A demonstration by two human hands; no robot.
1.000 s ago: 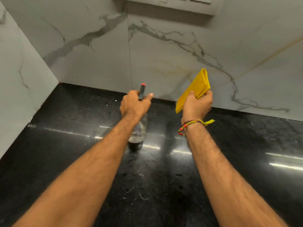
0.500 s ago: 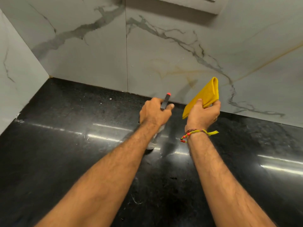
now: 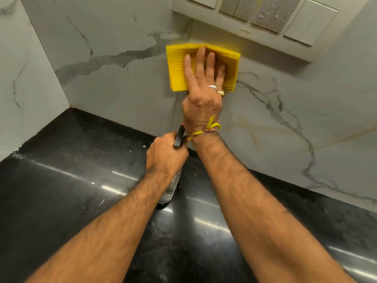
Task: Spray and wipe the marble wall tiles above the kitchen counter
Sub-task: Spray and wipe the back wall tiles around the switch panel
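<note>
My right hand point(image 3: 202, 86) presses a folded yellow cloth point(image 3: 177, 68) flat against the grey-veined marble wall tiles point(image 3: 114, 78), fingers straight and spread, just below a switch plate. My left hand point(image 3: 165, 156) grips a clear spray bottle point(image 3: 169, 190) with a black, red-tipped nozzle, held low above the black counter point(image 3: 61, 170). The bottle's body is mostly hidden behind my left hand and wrist.
A white switch plate point(image 3: 261, 19) with several rocker switches juts from the wall right above the cloth. A second marble wall point(image 3: 22, 78) meets the back wall in a corner at the left. White specks lie on the counter near the corner.
My right hand has risen from beside the bottle and now flattens the cloth on the wall below the switches. The left hand still holds the bottle low. The view has tilted upward.
</note>
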